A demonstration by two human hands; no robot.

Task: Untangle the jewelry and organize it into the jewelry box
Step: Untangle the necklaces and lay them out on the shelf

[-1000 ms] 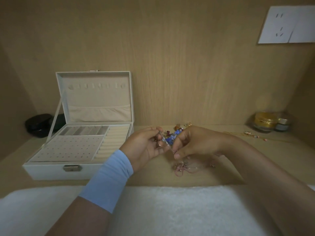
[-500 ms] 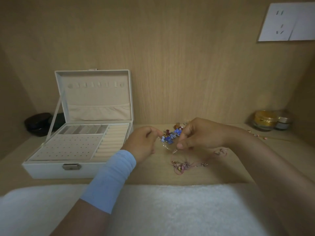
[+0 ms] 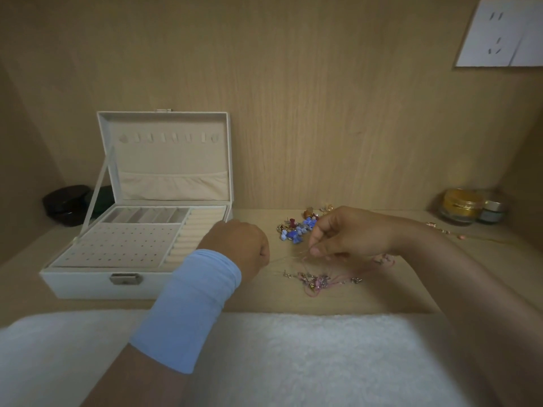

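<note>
Jewelry tangle (image 3: pixel 318 281), pink cord with small metal charms, lies on the surface (image 3: pixel 382 298) at 6 o'clock of the right hand (image 3: pixel 349 235). Right hand: thumb and forefinger pinched together on a fine strand (image 3: pixel 289 258) rising from the tangle. Strand runs toward 9 o'clock, to the left hand (image 3: pixel 239 245). Left hand: fingers curled into a fist; whether it grips the strand cannot be told. Bead cluster (image 3: pixel 296 230), blue and red, rests at 10 o'clock of the right hand. Jewelry box (image 3: pixel 88 284) stands at 9 o'clock of the left hand, lid raised, compartments bare
</note>
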